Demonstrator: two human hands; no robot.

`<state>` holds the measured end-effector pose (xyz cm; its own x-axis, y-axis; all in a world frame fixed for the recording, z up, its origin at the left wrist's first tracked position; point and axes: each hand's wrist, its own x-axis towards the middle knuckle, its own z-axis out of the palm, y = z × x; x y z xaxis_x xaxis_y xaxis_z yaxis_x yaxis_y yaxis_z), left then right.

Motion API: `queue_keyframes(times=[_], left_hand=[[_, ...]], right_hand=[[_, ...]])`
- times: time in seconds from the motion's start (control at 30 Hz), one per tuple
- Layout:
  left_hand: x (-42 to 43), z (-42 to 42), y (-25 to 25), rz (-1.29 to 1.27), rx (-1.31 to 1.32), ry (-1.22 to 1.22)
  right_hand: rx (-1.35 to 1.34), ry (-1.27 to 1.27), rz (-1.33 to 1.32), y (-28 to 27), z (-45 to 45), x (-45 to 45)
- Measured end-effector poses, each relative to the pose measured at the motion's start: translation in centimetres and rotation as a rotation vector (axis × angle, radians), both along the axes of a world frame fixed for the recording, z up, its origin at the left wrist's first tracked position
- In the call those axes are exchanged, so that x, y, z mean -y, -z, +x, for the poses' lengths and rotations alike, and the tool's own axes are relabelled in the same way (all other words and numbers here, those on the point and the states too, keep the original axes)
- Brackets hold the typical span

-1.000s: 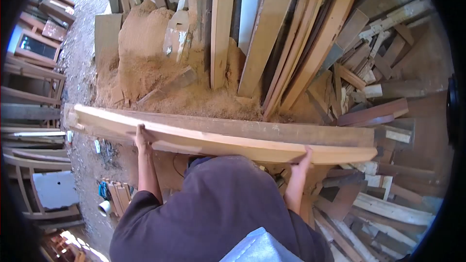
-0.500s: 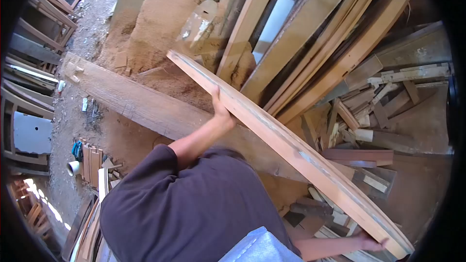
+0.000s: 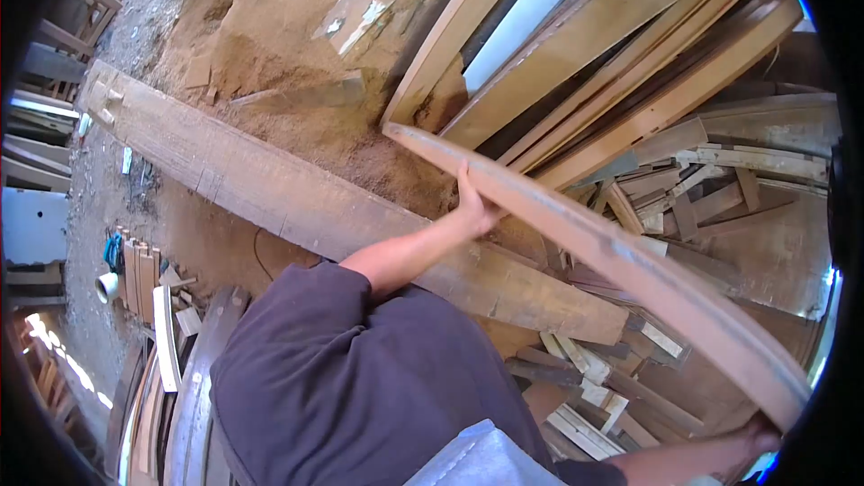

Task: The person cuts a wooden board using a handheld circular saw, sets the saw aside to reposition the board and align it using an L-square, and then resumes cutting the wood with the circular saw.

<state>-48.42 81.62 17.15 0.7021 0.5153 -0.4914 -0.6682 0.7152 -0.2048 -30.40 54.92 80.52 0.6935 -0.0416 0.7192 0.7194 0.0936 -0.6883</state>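
A long wooden plank [image 3: 621,256] slants across the view from upper middle to lower right, with a rough grey strip along its edge. My left hand [image 3: 477,205] is wrapped round its side near the far end, thumb up on the edge. At the lower right, my right hand [image 3: 756,443] grips the near end from below; its fingers are partly hidden. Beneath the plank lies a wide weathered board [image 3: 270,184], running diagonally over the ground. The held plank's far tip is close to the leaning boards [image 3: 585,54].
A sawdust heap [image 3: 279,9] rises at the back. Wood offcuts [image 3: 702,189] are piled on the right, with more scraps [image 3: 603,387] below the plank. At left stand short slats [image 3: 139,279], a white pipe piece [image 3: 106,286] and stacked strips [image 3: 193,396].
Both hands have moved right with the plank, and its far end has come right and slightly down, nearer the leaning boards. The view has also shifted. Both hands keep their hold.
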Motion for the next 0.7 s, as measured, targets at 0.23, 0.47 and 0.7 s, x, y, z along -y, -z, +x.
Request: queue_keyframes(times=[0.23, 0.47, 0.7], left_hand=[[-6.9, -10.4, 11.7, 0.780, -0.916, 0.526], [-4.1, -25.9, 9.3, 1.407, -2.165, 0.733], [-4.8, -31.6, 15.7, 1.452, -1.853, 1.357]], right_hand=[[0.073, -0.495, -0.274, 11.7, 3.8, -22.1], [0.079, -0.568, -0.481, 10.8, 10.5, -38.8], [0.249, -0.634, -0.334, 13.7, 1.3, -55.4]])
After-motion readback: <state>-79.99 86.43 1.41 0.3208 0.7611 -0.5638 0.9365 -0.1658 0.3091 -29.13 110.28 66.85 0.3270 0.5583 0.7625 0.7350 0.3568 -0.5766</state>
